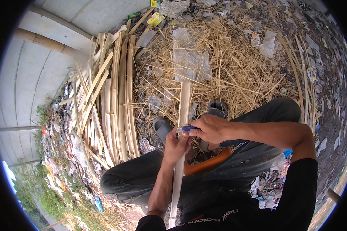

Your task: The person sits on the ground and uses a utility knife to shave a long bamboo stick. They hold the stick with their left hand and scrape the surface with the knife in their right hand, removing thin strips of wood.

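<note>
Between my legs a long, pale split bamboo strip (185, 101) runs lengthwise from my lap toward the straw. My left hand (176, 147) is closed around its middle, with the thumb near the top. My right hand (212, 129) comes across from the right, closed on a small blue-handled tool (188, 128). That tool lies across the strip, right by my left thumb. Its working end is too small and hidden to make out. Under my right forearm sits an orange curved object (208, 163), partly covered by my legs.
Left of my knee lies a big pile of split bamboo strips (121, 104). Dry straw-like shavings (235, 65) cover the ground ahead, with a crumpled clear plastic sheet (189, 56) on them. More thin strips (302, 81) lie far right. A pale wall (31, 73) bounds the left; litter is scattered around.
</note>
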`<action>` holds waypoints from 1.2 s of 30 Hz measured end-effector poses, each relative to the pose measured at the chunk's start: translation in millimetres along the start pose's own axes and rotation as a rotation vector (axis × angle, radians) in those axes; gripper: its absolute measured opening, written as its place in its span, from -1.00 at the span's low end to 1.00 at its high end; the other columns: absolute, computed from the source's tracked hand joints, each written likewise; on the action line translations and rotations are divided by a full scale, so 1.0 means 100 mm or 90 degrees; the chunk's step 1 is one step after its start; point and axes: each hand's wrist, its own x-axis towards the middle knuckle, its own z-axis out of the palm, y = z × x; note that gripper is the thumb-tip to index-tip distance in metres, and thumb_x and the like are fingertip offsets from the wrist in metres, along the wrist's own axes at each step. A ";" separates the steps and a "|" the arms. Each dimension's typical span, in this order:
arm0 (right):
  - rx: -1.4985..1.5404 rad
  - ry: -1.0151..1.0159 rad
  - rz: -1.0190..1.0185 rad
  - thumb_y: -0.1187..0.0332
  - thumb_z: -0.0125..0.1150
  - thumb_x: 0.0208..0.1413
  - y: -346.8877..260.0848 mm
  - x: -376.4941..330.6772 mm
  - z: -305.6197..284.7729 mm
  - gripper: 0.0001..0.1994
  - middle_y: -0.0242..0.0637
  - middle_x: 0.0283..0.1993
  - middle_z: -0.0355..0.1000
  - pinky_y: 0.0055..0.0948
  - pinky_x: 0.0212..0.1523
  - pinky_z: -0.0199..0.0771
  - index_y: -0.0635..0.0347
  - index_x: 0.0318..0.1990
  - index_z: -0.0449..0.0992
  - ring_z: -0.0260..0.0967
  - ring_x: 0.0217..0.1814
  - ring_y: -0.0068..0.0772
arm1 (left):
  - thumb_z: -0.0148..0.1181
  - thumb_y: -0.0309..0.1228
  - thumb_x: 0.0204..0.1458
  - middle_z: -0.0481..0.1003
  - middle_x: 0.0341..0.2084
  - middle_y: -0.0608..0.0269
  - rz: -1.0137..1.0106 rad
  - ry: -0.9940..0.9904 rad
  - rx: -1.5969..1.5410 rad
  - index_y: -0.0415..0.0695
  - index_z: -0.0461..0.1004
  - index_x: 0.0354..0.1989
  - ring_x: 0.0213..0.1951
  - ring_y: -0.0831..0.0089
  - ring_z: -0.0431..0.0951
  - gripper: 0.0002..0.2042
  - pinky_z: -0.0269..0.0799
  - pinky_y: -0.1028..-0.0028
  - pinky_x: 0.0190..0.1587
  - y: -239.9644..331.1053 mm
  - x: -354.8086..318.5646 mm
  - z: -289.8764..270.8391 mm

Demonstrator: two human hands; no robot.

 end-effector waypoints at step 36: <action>-0.319 0.232 0.043 -0.07 -0.06 0.46 0.14 0.19 -0.52 -0.43 -0.02 -0.68 0.37 -0.01 -0.48 0.37 0.29 -0.37 0.54 0.40 -0.61 0.11 | 0.11 -0.21 0.40 0.39 -0.63 0.35 -0.103 -0.054 0.043 -0.20 0.38 -0.18 -0.68 0.57 0.39 -0.73 0.26 0.52 -0.63 0.11 -0.09 0.04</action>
